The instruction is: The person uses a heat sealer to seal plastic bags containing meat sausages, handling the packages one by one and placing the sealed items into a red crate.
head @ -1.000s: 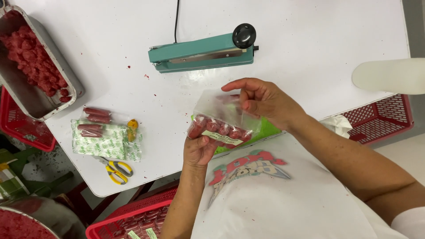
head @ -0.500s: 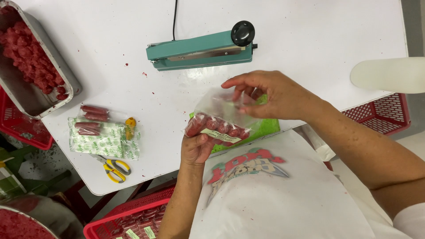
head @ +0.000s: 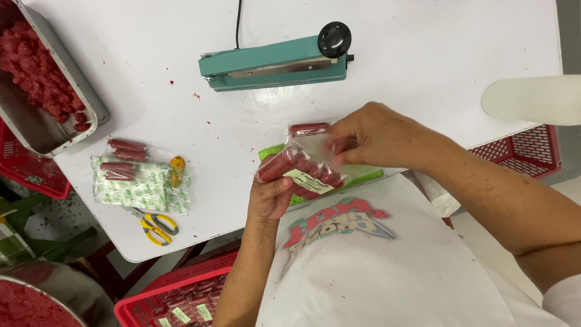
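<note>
White table (head: 423, 72) is pretty messy, with little red specks scattered near the middle. A teal heat sealer (head: 275, 63) sits toward the far edge. A metal tray (head: 36, 130) of red pieces hangs off the left corner. Near the front-left edge there's a stack of green-printed bags (head: 136, 188) with red sausage packs (head: 124, 158) on top, and yellow scissors (head: 154, 224) just beside it.

Bag (head: 301, 166): clear glossy plastic film with a paper label, held in the left hand (head: 270, 197) and right hand (head: 369, 136).
Sealer (head: 275, 63): teal painted metal, satin finish; knob (head: 334, 31) black glossy plastic.
Table (head: 423, 54): white, smooth, matt.
Tray (head: 27, 130): dull brushed metal.
Scissors (head: 154, 223): yellow plastic handles.
Crates (head: 526, 151): red plastic mesh.
Shirt (head: 387, 272): white matt cloth.
</note>
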